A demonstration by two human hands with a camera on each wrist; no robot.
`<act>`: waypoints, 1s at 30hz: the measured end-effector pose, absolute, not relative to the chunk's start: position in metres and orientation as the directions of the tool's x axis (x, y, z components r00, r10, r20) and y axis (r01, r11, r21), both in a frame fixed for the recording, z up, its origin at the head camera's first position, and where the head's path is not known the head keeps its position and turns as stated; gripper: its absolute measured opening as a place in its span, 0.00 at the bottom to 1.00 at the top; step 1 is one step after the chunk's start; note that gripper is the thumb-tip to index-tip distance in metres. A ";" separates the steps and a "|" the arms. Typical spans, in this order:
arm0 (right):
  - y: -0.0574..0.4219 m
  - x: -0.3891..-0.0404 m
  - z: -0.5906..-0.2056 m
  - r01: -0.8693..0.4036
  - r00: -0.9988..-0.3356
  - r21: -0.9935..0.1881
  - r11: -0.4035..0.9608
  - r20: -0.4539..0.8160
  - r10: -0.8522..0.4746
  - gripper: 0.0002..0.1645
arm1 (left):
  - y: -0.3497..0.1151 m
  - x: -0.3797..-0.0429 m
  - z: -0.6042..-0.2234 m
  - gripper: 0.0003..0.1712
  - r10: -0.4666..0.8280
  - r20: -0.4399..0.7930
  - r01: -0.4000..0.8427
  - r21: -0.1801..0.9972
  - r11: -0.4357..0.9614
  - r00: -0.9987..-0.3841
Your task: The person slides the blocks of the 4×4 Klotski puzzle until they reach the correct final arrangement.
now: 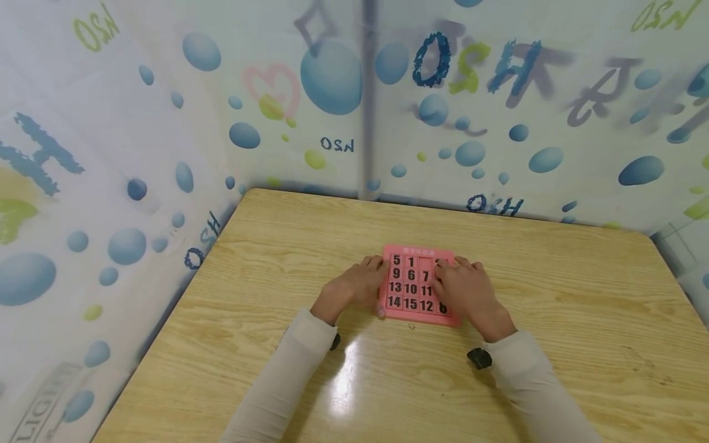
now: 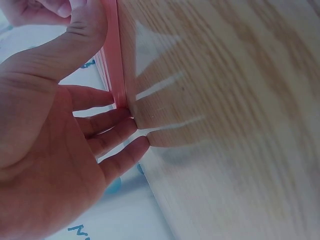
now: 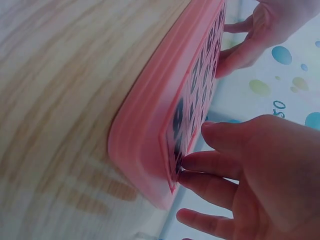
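Note:
A pink sliding number puzzle (image 1: 410, 288) with black-numbered tiles lies on the table, tilted slightly in the head view. A bare slot (image 1: 424, 262) shows in its top row, right of the 1. My left hand (image 1: 360, 283) holds the puzzle's left side, its thumb at the near left corner and its fingers along the edge. In the left wrist view, lower fingertips (image 2: 142, 141) rest on the tabletop. My right hand (image 1: 468, 292) lies over the right part, hiding several tiles. Its extended fingers (image 3: 215, 165) touch the tiles near the edge in the right wrist view.
The wood-grain table (image 1: 249, 264) has rounded far corners and stands against the walls. A wall covering (image 1: 332, 166) with blue bubbles and lettering rises behind it and at the left. A dark strap (image 1: 479, 358) shows at the right wrist.

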State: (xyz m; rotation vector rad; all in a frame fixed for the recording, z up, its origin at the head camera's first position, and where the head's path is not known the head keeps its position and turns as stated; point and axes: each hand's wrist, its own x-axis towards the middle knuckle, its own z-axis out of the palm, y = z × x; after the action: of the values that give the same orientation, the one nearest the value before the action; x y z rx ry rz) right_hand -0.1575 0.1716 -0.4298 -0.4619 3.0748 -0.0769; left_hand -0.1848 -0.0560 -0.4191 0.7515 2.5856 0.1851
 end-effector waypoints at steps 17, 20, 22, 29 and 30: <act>0.150 -0.161 -0.434 -0.327 -0.944 -0.060 0.943 -0.028 -0.329 0.18 | -0.056 -0.185 -0.420 0.68 0.528 -0.380 0.469 0.242 0.849 -0.760; 0.148 -0.160 -0.433 -0.333 -0.942 -0.062 0.941 -0.020 -0.335 0.18 | -0.056 -0.185 -0.420 0.67 0.528 -0.378 0.470 0.242 0.849 -0.760; 0.148 -0.159 -0.432 -0.334 -0.942 -0.063 0.941 -0.026 -0.336 0.19 | -0.057 -0.185 -0.420 0.67 0.530 -0.376 0.471 0.243 0.848 -0.760; 0.160 -0.155 -0.426 -0.299 -0.951 -0.103 0.949 -0.053 -0.306 0.26 | -0.057 -0.185 -0.420 0.67 0.542 -0.369 0.477 0.258 0.840 -0.755; 0.162 -0.154 -0.426 -0.298 -0.951 -0.108 0.948 -0.053 -0.305 0.25 | -0.057 -0.185 -0.420 0.67 0.542 -0.368 0.476 0.260 0.840 -0.755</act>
State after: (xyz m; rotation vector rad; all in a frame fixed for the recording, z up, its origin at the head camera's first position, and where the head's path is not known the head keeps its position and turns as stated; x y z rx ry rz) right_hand -0.1542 0.1624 -0.4255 -0.4704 3.0325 -0.1526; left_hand -0.1848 -0.0573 -0.4201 0.7547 2.5842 0.2090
